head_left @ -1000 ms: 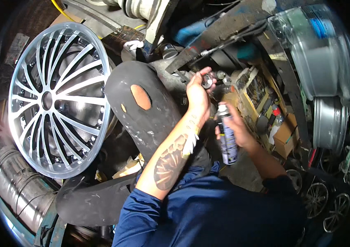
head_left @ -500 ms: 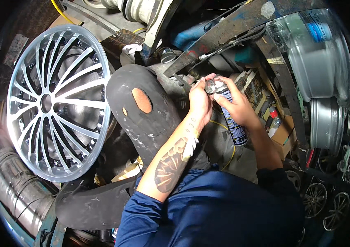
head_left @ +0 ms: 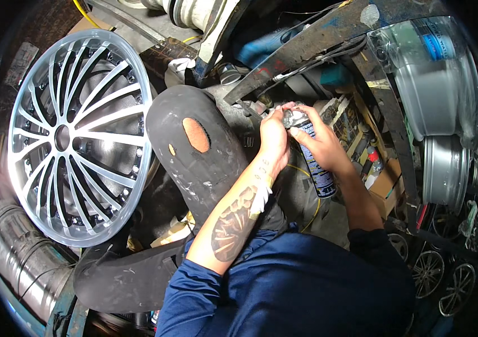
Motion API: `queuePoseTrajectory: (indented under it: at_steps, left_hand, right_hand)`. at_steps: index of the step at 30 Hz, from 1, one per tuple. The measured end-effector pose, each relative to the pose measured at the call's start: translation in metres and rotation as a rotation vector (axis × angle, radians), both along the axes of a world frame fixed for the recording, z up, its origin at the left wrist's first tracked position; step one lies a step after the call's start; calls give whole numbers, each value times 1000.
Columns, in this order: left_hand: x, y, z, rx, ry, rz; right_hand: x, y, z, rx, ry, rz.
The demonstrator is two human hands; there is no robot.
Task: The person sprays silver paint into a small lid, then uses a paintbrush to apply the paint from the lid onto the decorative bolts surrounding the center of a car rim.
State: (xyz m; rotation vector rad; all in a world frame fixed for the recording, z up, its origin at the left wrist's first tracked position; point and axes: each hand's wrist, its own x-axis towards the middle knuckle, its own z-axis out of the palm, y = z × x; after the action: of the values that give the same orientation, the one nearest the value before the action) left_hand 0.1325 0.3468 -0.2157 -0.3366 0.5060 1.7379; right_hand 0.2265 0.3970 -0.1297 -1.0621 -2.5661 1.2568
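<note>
A dark blue spray can (head_left: 317, 173) with a printed label slants in front of me, its top toward the far side. My right hand (head_left: 324, 140) is closed round its upper part. Against the top of the can my left hand (head_left: 274, 135) is closed, fingers meeting those of the right; exactly what its fingertips grip there is partly hidden. On the left stands a large multi-spoke alloy wheel (head_left: 87, 135), silver with black between the spokes, tilted beside my knee. Neither hand touches it.
Wrapped silver wheel rims (head_left: 445, 168) stack at the right behind a dark metal beam (head_left: 312, 45). A cardboard box (head_left: 386, 188) and cluttered tools lie below it. A shiny metal duct (head_left: 19, 236) runs at the lower left, and more wheels (head_left: 457, 289) stand lower right.
The view has shifted very slightly, and the wheel sits a little higher in it. Both hands stay at the top of the spray can, with only a slight shift of the fingers.
</note>
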Motion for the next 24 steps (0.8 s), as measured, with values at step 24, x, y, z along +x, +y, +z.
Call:
queuePoseTrajectory:
  at_steps: [24]
  left_hand:
    - [0,1,-2,2,-7,4]
  right_hand:
    - [2,2,-6,-8,27,-10]
